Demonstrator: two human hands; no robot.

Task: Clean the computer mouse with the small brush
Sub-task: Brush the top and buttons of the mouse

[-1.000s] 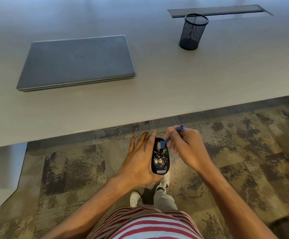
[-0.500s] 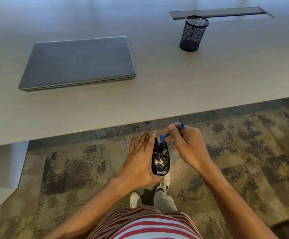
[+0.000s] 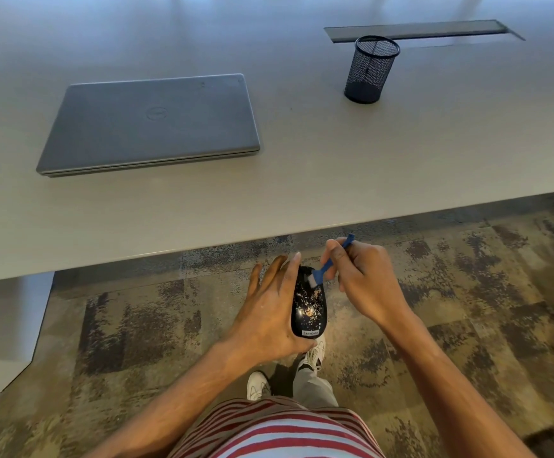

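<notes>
A black computer mouse (image 3: pixel 309 305) speckled with pale dust is held in the air in front of the table edge, above the carpet. My left hand (image 3: pixel 269 312) grips it from the left side, fingers stretched along it. My right hand (image 3: pixel 361 279) pinches a small blue brush (image 3: pixel 326 266) between thumb and fingers. The brush's white bristles rest on the far end of the mouse, and its handle tip sticks up past my fingers.
A closed grey laptop (image 3: pixel 151 122) lies on the grey table (image 3: pixel 335 166) at the left. A black mesh pen cup (image 3: pixel 371 69) stands at the back right, before a cable slot (image 3: pixel 421 29). Patterned carpet (image 3: pixel 467 292) and my white shoes (image 3: pixel 312 355) are below.
The brush has swept back down onto the far end of the mouse after lifting toward its tip. Both hands stay in about the same place.
</notes>
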